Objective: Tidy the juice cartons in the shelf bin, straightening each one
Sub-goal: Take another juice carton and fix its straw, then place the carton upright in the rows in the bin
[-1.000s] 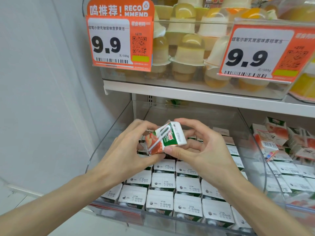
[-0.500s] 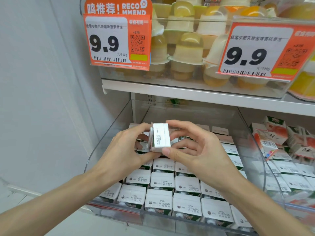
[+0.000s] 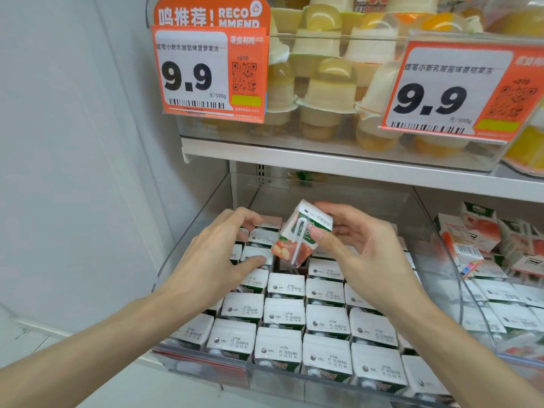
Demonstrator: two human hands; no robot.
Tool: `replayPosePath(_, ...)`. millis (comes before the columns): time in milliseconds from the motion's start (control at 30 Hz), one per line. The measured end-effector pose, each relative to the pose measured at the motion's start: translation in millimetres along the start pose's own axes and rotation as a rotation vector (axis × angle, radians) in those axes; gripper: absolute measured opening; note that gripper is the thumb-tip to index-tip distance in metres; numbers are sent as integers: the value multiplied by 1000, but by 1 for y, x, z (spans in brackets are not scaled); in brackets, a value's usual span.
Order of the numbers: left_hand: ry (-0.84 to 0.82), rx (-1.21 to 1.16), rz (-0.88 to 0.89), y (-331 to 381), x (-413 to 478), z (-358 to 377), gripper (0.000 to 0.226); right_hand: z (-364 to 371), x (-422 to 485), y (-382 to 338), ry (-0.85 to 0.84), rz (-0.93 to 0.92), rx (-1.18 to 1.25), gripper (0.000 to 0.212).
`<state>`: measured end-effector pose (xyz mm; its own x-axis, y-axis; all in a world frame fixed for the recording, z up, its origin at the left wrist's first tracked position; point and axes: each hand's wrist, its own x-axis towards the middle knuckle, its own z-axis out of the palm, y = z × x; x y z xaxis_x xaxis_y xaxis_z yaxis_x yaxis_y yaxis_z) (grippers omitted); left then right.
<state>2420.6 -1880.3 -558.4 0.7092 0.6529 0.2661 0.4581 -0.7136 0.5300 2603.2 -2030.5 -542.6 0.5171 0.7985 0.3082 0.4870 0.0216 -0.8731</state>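
My right hand [image 3: 365, 248] holds a small juice carton [image 3: 300, 234] tilted above the clear shelf bin [image 3: 188, 248], its straw side and peach picture facing me. My left hand [image 3: 217, 254] is off that carton, fingers spread, resting on the upright cartons at the bin's back left. Rows of upright cartons [image 3: 282, 313] with white date-stamped tops fill the bin. Under the held carton there is a dark gap [image 3: 290, 267] in the rows.
The neighbouring bin on the right holds jumbled cartons [image 3: 471, 240], some lying tilted. A white shelf [image 3: 338, 164] runs just above, with jelly cups [image 3: 329, 92] and two orange price tags [image 3: 210, 72]. A plain white wall stands on the left.
The carton has been turned from white top facing me to straw side facing me, tilted. My left hand has let go of it and dropped onto the cartons at back left.
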Motion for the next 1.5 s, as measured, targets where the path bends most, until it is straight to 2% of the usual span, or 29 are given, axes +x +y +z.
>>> replayPosePath(200, -101, 260, 25, 0, 4, -4, 31, 4, -5, 1, -220, -119, -454, 45)
replayPosePath(467, -300, 438, 177, 5, 25, -19, 43, 11, -2, 5, -374, -84, -674, 43)
replayPosePath(600, -347, 421, 160, 2, 32, -15, 44, 9, -3, 7, -390, -104, -693, 38)
replayPosePath(767, -349, 296, 134, -2, 32, -15, 34, 4, -4, 11, -353, -71, -639, 39)
replayPosePath(1000, -267, -15, 60, -4, 23, -26, 23, 2, -2, 10, -276, -40, -561, 37)
replayPosePath(1167, -102, -287, 169, 7, 14, -33, 25, 7, -1, 2, -258, -48, -363, 53)
replayPosePath(1267, -54, -440, 182, 14, 7, -30, 24, 12, -1, -2, -230, -91, -247, 49)
replayPosePath(1367, -38, -496, 171, 18, 2, -24, 30, 14, 0, -4, -200, -92, -156, 41)
replayPosePath(1500, -39, -568, 80, 18, -1, -21, 57, 13, -1, -2, -155, -50, -60, 37)
